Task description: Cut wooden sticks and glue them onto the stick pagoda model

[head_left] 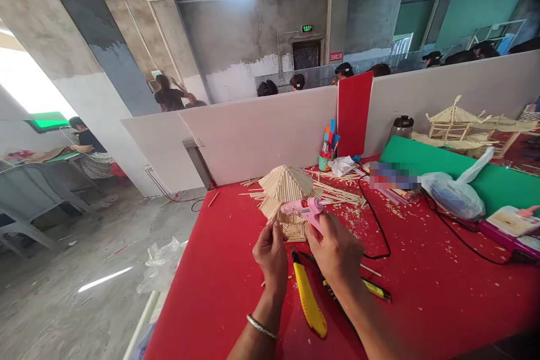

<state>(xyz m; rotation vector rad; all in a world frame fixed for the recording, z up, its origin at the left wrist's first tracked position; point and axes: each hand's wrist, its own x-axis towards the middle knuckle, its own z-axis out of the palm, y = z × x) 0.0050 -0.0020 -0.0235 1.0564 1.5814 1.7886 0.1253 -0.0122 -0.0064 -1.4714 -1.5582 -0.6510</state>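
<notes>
My right hand (335,250) is closed round a pink glue gun (304,208), its nozzle pointing left at a small house made of wooden sticks (286,191) on the red table (211,292). Just left of it, my left hand (270,253) pinches something thin by the base of the stick house; I cannot make out what. A bangle sits on my left wrist. The gun's black cable (373,219) trails right across the table.
A yellow utility knife (310,301) and yellow-handled pliers (371,288) lie near my wrists. Loose sticks (337,191), a cup of tools (325,158), a plastic bag (455,191), a green board (422,160) and another stick model (459,124) lie beyond. White partitions (261,135) back the table; other people work behind them.
</notes>
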